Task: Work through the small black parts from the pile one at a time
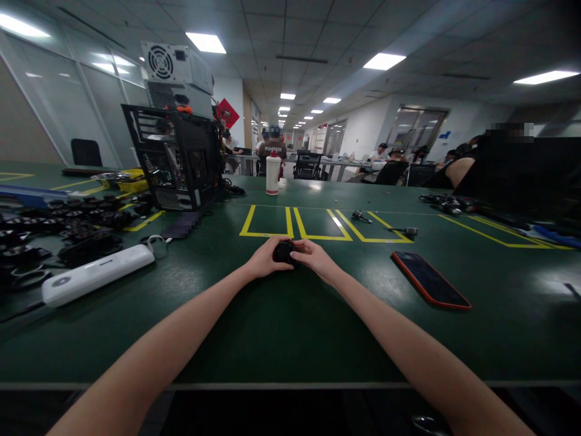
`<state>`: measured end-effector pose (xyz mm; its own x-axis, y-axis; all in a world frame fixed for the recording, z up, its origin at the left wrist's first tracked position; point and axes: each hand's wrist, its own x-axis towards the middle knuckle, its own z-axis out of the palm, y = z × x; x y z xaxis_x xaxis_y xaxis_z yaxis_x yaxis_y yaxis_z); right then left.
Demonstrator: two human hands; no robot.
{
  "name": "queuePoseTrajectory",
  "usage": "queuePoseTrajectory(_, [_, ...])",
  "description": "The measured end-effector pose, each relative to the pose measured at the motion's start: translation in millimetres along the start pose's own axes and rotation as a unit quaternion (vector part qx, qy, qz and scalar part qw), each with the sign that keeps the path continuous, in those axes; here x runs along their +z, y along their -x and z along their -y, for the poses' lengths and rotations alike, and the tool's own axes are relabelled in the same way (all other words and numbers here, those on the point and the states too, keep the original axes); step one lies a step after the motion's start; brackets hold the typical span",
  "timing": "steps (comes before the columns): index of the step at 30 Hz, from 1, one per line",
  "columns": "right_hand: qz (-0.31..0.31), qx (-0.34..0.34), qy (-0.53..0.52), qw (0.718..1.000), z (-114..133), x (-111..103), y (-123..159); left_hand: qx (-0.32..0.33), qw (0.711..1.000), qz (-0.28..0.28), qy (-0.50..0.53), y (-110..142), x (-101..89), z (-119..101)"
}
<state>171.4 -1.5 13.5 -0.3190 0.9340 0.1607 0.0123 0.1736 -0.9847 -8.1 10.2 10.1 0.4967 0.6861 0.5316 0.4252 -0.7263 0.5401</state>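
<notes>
A small black part (282, 252) sits between my two hands, just in front of the yellow tape outlines on the green table (290, 327). Its exact kind cannot be made out. My left hand (264, 258) curls round its left side, thumb below and fingers on top. From the right, my right hand (314, 257) pinches its edge between thumb and fingers. Beyond my right hand lie two small dark metal-and-black pieces, one (362, 216) farther off and one (410, 231) nearer. A phone (429, 278) in an orange case lies to the right.
At left stand an open black computer case (181, 160) with a power supply (175, 63) on top, a white power strip (102, 272) and a pile of black parts (77, 224). A white bottle (272, 174) stands at the back. Cables (447, 203) and a seated person (499, 163) are at right.
</notes>
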Motion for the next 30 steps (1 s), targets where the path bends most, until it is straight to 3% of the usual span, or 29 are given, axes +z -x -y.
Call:
queuePoseTrajectory(4, [0.013, -0.023, -0.004, 1.0, 3.7, 1.7, 5.9, -0.008, 1.0, 0.003, 0.001, -0.2, 0.1, -0.5])
queuePoseTrajectory(10, [-0.053, -0.018, 0.01, 0.998, -3.2, 3.5, -3.1, -0.006, 1.0, 0.002, 0.003, -0.2, -0.1, -0.7])
queuePoseTrajectory(17, [-0.022, 0.056, -0.043, 0.997, -2.5, 1.9, -5.0, -0.001, 1.0, 0.004, -0.004, 0.4, 0.2, 0.1])
queuePoseTrajectory(22, [0.017, 0.022, -0.041, 0.999, 0.8, 0.5, 2.8, -0.006, 1.0, 0.008, 0.003, 0.2, -0.3, -1.1])
queuePoseTrajectory(30, [-0.05, 0.034, -0.017, 0.998, -0.7, 5.7, -3.1, -0.016, 1.0, 0.007, 0.011, -0.7, -0.3, -2.0])
